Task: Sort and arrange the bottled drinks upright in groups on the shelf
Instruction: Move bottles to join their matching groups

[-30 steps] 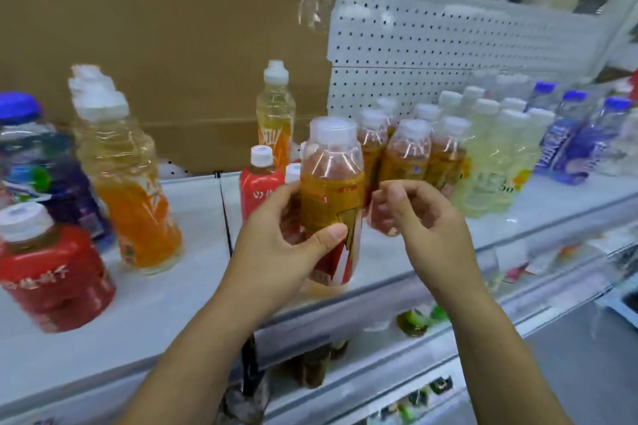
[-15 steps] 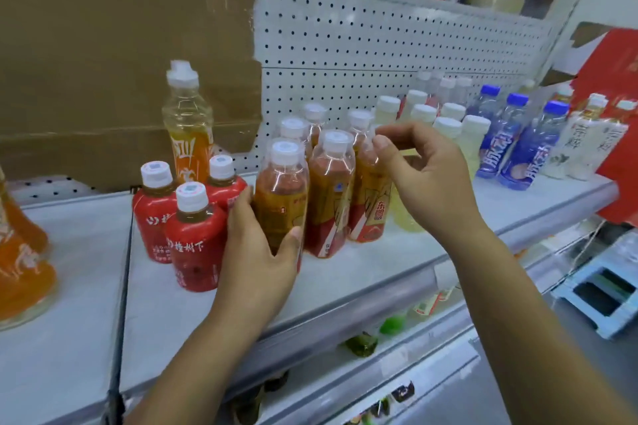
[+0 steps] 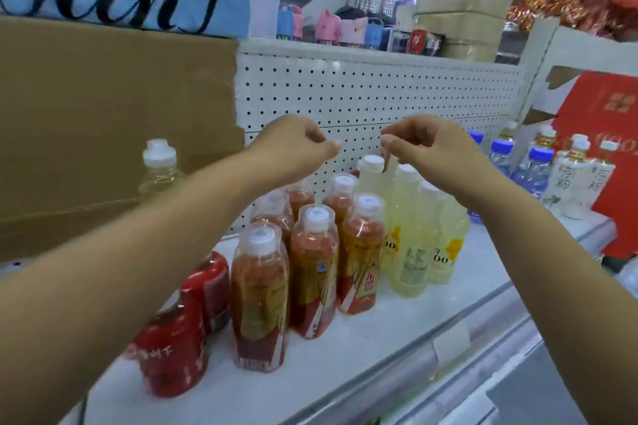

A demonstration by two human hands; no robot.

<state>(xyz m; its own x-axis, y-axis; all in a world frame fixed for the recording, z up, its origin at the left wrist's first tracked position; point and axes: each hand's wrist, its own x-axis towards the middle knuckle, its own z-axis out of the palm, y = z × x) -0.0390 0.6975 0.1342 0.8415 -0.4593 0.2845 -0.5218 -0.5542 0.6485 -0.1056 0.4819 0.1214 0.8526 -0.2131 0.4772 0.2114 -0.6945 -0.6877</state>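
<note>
Hovering above the amber bottles [image 3: 312,269], left hand [image 3: 297,145] and right hand [image 3: 431,150] show loosely curled, empty grips.

Left hand [image 3: 293,145], right hand [image 3: 429,147] hover loosely curled — above upright amber bottles [image 3: 312,269].
</note>
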